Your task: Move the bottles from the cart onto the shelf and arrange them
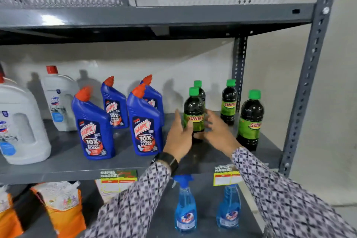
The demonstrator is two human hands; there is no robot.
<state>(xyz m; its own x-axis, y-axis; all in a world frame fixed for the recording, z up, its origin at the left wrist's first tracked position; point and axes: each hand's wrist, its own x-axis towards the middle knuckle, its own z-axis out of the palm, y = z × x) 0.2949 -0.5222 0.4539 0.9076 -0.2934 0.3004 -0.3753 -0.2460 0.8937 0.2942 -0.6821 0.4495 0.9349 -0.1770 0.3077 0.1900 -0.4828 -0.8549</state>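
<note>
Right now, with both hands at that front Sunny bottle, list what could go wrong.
1. The left hand and right hand flank the front Sunny bottle with open fingers; a loose nudge may tip it.
2. Another Sunny bottle stands close behind; pushing back could knock it.
3. The right sleeve passes near the rightmost Sunny bottle, which stands near the shelf edge.

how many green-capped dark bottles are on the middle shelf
4: front one between both hands, one right behind it, one back right by the post, one front right. None seem hidden.
</note>
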